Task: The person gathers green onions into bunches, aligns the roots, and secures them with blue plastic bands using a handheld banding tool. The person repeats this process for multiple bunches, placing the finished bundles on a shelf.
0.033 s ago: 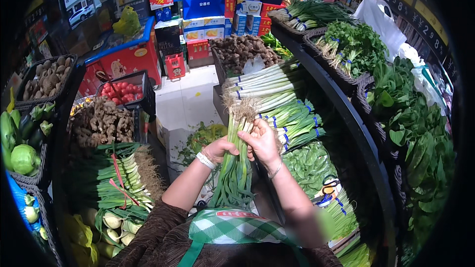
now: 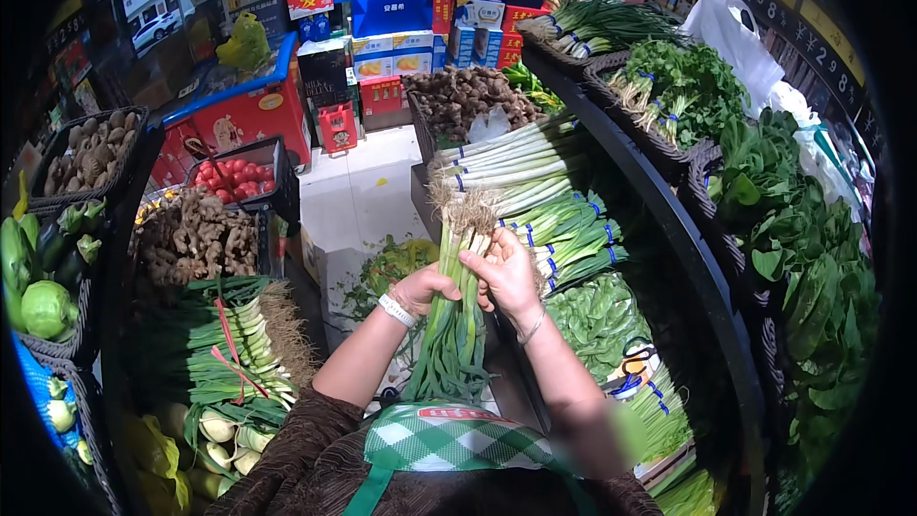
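Note:
A bunch of green onions (image 2: 457, 325) stands before my chest, roots upward and green leaves hanging over my apron. My left hand (image 2: 428, 289), with a white band at the wrist, is closed round the stalks from the left. My right hand (image 2: 506, 277) grips them a little higher, its thumb across the stalks just below the roots. Right behind my right hand lie tied bundles of greens (image 2: 564, 241) with blue bands, and beyond them long white leeks (image 2: 511, 177). Lettuce-like leaves (image 2: 597, 320) lie beside my right forearm.
At left are red-tied green onions (image 2: 239, 344), pale radishes (image 2: 218, 425), ginger (image 2: 196, 239) and tomatoes (image 2: 234, 179). Loose leaves (image 2: 382, 272) litter the floor ahead. Stacked boxes (image 2: 392, 14) stand at the back. A dark raised shelf edge (image 2: 659, 182) curves along the right.

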The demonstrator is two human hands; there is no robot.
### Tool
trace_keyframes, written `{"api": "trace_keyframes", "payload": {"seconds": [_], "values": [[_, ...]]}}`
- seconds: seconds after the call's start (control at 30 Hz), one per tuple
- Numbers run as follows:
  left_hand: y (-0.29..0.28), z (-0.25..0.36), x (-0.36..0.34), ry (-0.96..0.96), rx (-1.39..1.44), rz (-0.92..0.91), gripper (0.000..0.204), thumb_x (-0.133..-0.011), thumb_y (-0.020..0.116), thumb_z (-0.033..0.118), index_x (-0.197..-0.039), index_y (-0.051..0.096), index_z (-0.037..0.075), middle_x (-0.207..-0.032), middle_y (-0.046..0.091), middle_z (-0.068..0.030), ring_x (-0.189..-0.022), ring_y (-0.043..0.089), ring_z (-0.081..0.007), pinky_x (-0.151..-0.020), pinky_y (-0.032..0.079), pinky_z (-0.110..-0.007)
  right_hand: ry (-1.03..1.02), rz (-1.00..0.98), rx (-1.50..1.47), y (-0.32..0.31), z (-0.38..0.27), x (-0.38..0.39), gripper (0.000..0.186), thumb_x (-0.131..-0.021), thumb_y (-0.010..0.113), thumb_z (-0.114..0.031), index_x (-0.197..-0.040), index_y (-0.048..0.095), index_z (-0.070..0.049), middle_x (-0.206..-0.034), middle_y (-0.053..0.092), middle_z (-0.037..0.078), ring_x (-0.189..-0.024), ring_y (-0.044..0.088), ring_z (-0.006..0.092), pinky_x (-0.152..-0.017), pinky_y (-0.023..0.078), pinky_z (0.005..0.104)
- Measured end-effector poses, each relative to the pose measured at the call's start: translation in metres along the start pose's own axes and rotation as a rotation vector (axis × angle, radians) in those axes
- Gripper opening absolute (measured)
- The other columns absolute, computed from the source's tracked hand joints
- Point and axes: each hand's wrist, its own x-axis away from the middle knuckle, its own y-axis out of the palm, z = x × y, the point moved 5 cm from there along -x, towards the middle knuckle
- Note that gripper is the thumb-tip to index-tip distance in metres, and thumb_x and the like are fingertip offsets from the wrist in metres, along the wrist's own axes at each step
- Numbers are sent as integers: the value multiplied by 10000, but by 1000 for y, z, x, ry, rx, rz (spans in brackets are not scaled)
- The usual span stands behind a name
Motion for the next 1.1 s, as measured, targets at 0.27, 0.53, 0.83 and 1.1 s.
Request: {"api": "trace_keyframes", "payload": {"seconds": [0.27,0.53,0.83,1.1], "values": [[2,-1,-4,64,-282,147,299,-743,644,71,-1023,573,-5,-855,626,-118,-831,622,-239,-789,508,-340,-37,152,-66,-15,8,-3,254,-921,619,-72,-1139,519,14,-874,630,58,-653,579,90,-557,498,233],[12,-12,-19,234,-710,356,539,-806,671,34,-1302,464,9,-1177,574,-59,-1059,544,-134,-915,460,-291,-127,-13,-13,-10,22,2,235,-934,627,-151,-1092,619,23,-1002,656,54,-895,611,105,-833,497,271],[9,-19,-15,114,-969,396,713,-791,769,242,-1308,364,-36,-1173,531,-133,-1107,517,-184,-960,434,-323,87,-65,-367,-30,33,12,199,-947,578,-162,-1035,653,0,-939,668,44,-820,622,105,-724,486,246],[14,-10,-14,157,-1156,380,502,-1012,482,247,-1384,308,-42,-1326,473,-172,-1240,448,-210,-1026,375,-312,-67,-2,-415,-27,35,10,192,-967,535,-123,-1091,616,-1,-1018,659,63,-914,624,135,-839,483,287]]}}
